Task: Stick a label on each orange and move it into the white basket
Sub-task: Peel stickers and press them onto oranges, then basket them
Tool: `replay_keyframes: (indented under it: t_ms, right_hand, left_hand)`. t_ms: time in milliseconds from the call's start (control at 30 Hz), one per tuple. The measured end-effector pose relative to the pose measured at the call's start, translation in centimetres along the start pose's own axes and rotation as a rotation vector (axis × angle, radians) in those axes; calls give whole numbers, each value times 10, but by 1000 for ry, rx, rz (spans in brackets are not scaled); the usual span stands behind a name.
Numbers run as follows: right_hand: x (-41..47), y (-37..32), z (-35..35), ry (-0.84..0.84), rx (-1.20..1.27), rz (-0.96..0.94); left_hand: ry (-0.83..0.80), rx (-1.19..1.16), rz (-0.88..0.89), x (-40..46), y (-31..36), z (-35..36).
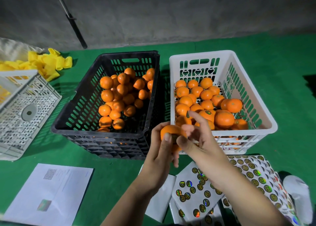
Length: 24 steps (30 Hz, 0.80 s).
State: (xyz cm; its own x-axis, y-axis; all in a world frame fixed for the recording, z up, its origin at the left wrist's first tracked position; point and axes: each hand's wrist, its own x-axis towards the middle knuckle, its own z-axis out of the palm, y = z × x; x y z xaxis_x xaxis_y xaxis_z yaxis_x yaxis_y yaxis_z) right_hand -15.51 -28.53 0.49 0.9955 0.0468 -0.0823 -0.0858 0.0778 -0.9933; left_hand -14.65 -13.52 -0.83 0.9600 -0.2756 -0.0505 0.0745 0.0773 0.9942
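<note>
Orange (168, 131) is in my left hand (159, 155), held just off the near-left corner of the white basket (239, 82) — fingers curled round the fruit, thumb up on its near face. Right hand (199, 141) is pressing a dark round label (174, 137) onto it w/ the thumb; the other fingers are spread loose above, and one fingertip looks to carry a second sticker, tho it's too blurred to be sure.

So I'd say the step is label-sticking, abt done for this fruit. The basket already holds a good pile of oranges, some w/ labels showing. Left of the white basket, touching it or nearly so, the black crate (106, 96) has plenty unlabelled — I judge roughly the halfway mark.

Next move, as I read it: rub the label flat so the edges don't lift, then carry the fruit right and over the basket's near rim, setting it low so it doesn't roll. Sticker sheets (196, 191) lie just near of the basket for the next peel.
</note>
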Motion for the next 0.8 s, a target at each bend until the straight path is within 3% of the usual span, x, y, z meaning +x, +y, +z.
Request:
replay_keyframes:
  t_ms: [100, 300, 500, 633, 733, 800]
  right_hand:
    - [0, 10, 9, -20, 220, 45]
    - [-1, 11, 12, 23, 312, -30]
    - [3, 16, 18, 145, 164, -116]
    - [12, 24, 15, 257, 148, -125]
    - [28, 23, 2, 231, 69, -141]
    - [51, 22, -17, 268, -73, -171]
  left_hand:
    - [-83, -30, 1, -2, 9, 7]
    - [-91, -93, 50, 1, 17, 11]
    - [127, -123, 5, -2, 12, 26]
    - [209, -234, -173, 20, -4, 30]
    - [153, -110, -180, 26, 8, 24]
    - [63, 185, 40, 17, 7, 5]
